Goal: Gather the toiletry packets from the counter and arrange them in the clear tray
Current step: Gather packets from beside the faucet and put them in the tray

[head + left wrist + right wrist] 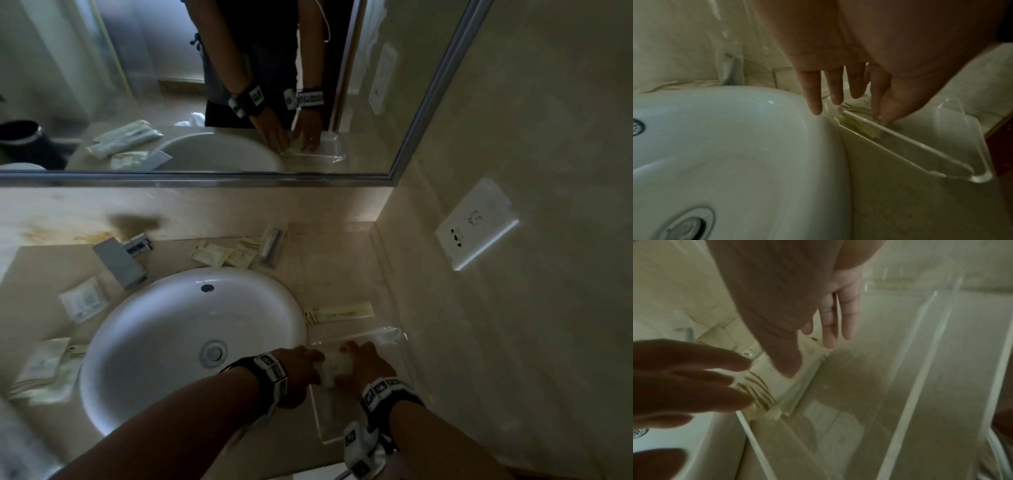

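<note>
A clear tray (394, 334) lies on the counter to the right of the white sink (171, 329). A small stack of white packets (334, 368) sits in the tray's near left corner. My left hand (317, 359) touches the stack's left edge with straight fingers; my right hand (352, 353) rests on its right side. In the left wrist view my left hand (857, 97) points down at the packets (859, 128) behind the tray wall (920, 146). In the right wrist view my right hand (809, 358) presses its thumb on the packets (777, 386) inside the tray (906, 410).
A long packet (339, 313) lies just beyond the tray. More packets (222, 255) and a clear sachet (272, 248) sit at the back by the wall. Others lie left of the sink (82, 301) and at its near left (44, 370). The faucet (120, 260) stands behind the sink.
</note>
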Motion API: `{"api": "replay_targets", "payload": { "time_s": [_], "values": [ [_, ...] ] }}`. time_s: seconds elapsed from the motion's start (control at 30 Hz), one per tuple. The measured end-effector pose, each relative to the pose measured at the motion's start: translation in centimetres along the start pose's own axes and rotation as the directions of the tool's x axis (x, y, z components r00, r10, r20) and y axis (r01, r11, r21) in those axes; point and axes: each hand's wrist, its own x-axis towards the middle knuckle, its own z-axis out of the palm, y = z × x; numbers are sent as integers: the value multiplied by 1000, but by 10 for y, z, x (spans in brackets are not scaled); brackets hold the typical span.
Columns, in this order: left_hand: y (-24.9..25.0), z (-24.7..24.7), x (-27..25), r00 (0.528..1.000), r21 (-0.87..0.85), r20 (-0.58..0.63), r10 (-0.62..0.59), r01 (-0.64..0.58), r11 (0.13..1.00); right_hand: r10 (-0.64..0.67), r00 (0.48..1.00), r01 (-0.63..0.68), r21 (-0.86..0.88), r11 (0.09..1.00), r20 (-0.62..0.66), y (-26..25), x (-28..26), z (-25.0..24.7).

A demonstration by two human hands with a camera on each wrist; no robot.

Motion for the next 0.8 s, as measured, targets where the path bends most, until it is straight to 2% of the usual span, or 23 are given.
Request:
{"api": "replay_targets", "payload": {
  "time_s": [0.07,0.2,0.33,0.43,0.5,0.63,0.8],
  "values": [
    [-10,-10,-16,997,-32,-61,-53,51,998,10,999,-10,-5,1000,-50,-3,-7,-11],
    [-45,-25,-52,948,-177,-132,-288,264,948,-32,987,37,29,999,-157,-28,-13,-37],
    [-91,-31,-90,831,-369,-158,-533,451,813,-153,970,167,59,984,-189,-78,-6,-57],
    [-119,-32,-119,741,-465,-157,-653,528,711,-226,953,241,48,969,-202,-122,3,-63],
    [-135,-34,-133,702,-506,-148,-696,551,663,-276,938,290,39,956,-209,-148,10,-62],
    [-155,-43,-148,686,-528,-130,-716,563,636,-324,929,334,28,942,-177,-193,25,-55],
    [-171,-57,-145,715,-508,-112,-690,556,658,-314,940,320,23,947,-136,-226,47,-52]
  ]
}}
